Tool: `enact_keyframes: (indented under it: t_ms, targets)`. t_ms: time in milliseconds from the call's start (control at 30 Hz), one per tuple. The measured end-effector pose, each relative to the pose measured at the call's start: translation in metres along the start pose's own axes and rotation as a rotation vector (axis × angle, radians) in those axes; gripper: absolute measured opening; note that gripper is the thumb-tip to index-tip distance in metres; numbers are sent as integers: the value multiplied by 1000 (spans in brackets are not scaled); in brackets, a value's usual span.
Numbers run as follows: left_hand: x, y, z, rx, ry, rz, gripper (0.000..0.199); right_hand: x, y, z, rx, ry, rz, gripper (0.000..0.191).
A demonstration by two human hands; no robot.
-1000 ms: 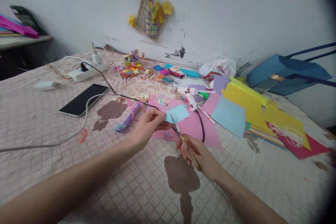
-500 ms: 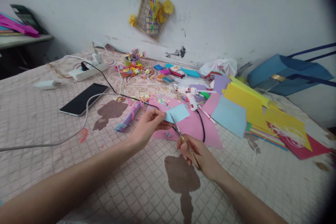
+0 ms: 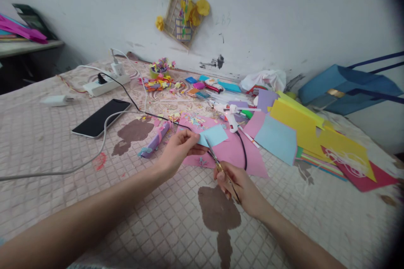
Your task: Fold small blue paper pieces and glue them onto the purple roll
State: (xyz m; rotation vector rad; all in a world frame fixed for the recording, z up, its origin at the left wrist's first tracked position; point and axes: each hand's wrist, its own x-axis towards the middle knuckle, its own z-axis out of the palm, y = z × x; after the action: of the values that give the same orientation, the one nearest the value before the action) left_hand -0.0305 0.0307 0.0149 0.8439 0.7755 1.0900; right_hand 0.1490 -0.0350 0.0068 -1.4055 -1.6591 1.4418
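Pinched in my left hand (image 3: 186, 147) is the left edge of a small light-blue piece of paper (image 3: 217, 135). My right hand (image 3: 235, 180) is closed around the handles of a pair of scissors (image 3: 216, 160). The blades point up and left, and their tips lie at the lower edge of the blue paper. Under the paper lies a pink sheet (image 3: 233, 157) with small paper scraps (image 3: 195, 120) on it. A white glue gun (image 3: 232, 119) with a black cord rests on the pink sheet, beyond my right hand. To the left is a rolled purple paper (image 3: 157, 138).
A phone (image 3: 101, 118) and a white power strip (image 3: 105, 85) with cables occupy the left side. Yellow sheets (image 3: 293, 126) and a blue sheet (image 3: 276, 139) are on the right, near a blue bag (image 3: 344, 88). A small pot (image 3: 158, 72) of paper pieces stands at the back.
Almost nothing differs. Both hands, the blue paper and the scissors stay in nearly the same place, with only a very slight shift of the view.
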Motion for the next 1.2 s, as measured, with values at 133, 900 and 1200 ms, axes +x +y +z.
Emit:
enact_keyframes:
  t_ms: [133,900,1200]
  targets:
    - [0,0,-1,1,-5,-1,20,1,3,0,3,2,-3,39]
    - [-5,-3,4,27,-50,-51,25,2,-2,3,38,26,-15,45]
    - [-5,-5,4,23,-43,-71,26,1,0,8,20,60,-18,44]
